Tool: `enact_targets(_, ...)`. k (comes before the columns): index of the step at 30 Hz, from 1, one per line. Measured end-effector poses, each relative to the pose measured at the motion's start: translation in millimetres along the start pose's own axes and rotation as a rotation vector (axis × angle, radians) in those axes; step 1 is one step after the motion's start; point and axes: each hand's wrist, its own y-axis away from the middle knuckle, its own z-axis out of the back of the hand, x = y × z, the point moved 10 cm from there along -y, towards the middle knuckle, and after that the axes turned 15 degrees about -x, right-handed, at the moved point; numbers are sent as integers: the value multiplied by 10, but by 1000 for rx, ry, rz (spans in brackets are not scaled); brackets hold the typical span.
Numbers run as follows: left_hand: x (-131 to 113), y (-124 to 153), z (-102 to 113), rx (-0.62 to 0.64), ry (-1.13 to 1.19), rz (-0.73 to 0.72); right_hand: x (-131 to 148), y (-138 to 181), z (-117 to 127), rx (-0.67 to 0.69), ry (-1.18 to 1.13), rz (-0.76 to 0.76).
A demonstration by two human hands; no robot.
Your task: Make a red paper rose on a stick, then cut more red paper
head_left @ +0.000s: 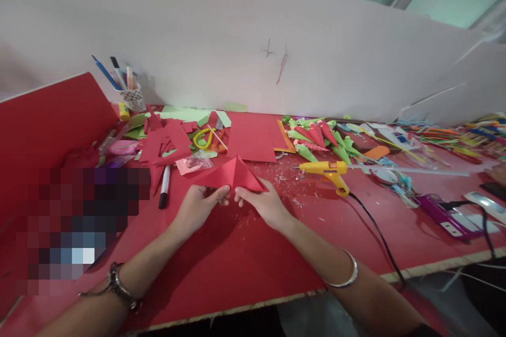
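A sheet of red paper (234,172), creased down its middle into a peak, is held just above the red table. My left hand (203,202) pinches its near edge left of the crease, thumb on top and fingers underneath. On the other side of the crease, my right hand (263,202) grips it the same way. A flat stack of red paper (251,137) lies just beyond. Left of my left hand is a black-and-white marker (164,187), and a small clear plastic packet (193,162) sits behind it.
A yellow glue gun (326,171) lies to the right, its black cord trailing over the table's front edge. Red and green paper cones (318,137) are piled behind it. Red paper scraps (168,139) and a pen cup (132,99) stand at left; a purple power strip (448,216) is at right.
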Motion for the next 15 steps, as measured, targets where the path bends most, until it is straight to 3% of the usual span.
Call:
enact_targets(8, -51, 26, -10, 56, -50, -62, 0, 9, -75, 124, 10, 35)
enact_targets(12, -41, 13, 31, 9, -86, -83, 2, 25, -91, 147, 36, 39)
enact_targets(15, -116, 43, -53, 100, 17, -155, -1, 34, -107, 170, 71, 45)
